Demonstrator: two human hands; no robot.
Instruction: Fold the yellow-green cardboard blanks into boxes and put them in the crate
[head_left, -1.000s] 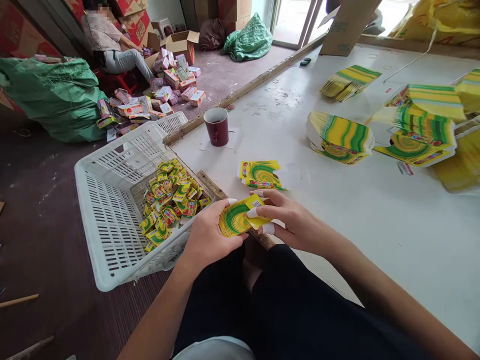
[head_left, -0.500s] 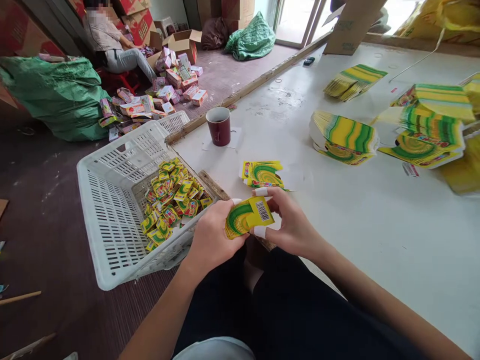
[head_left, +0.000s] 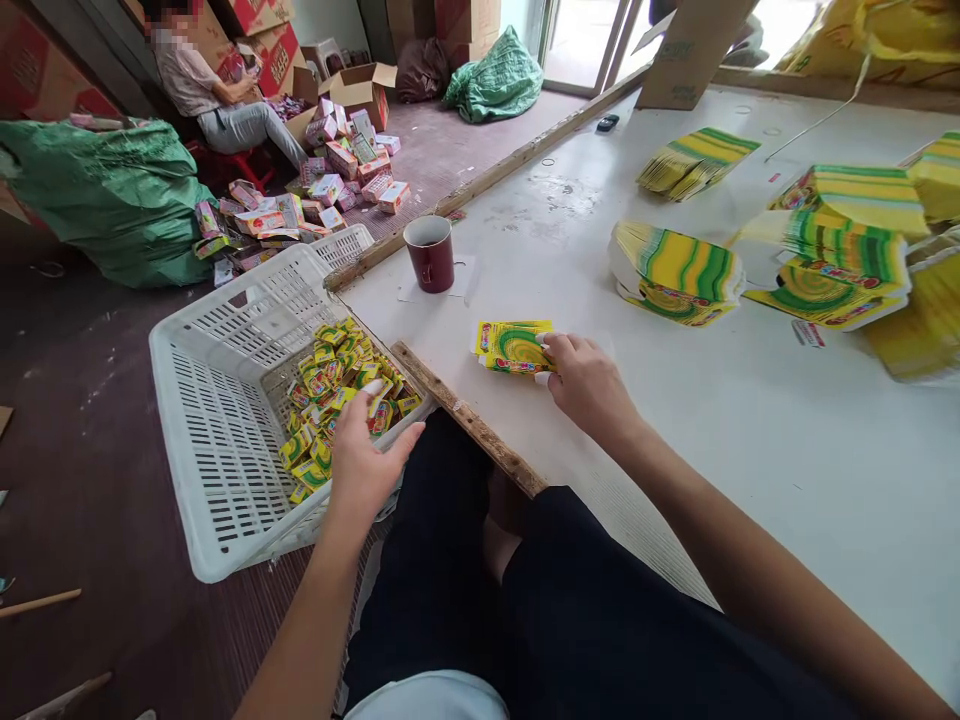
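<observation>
My left hand [head_left: 367,455] hovers over the near right rim of a white plastic basket [head_left: 180,420], thumb and fingers apart, holding nothing. Inside the basket lies a heap of small folded yellow-and-green boxes [head_left: 319,375]. On the white table [head_left: 675,420], my right hand [head_left: 585,385] closes its thumb and fingers on the right edge of a small stack of flat yellow-and-green cartons [head_left: 514,345]. White covers wrap some fingertips. How many cartons are gripped cannot be made out.
A dark red mug [head_left: 431,255] of dark liquid stands behind the stack. More carton stacks [head_left: 679,275] lie at the right. A wooden strip [head_left: 472,425] edges the table. Beyond, a seated person [head_left: 225,100] is beside loose pink boxes [head_left: 326,190] and a green sack [head_left: 112,200].
My left hand has moved left from the lap to the basket, and the small box it held is out of its grasp. My right hand has left that box and reached the carton stack.
</observation>
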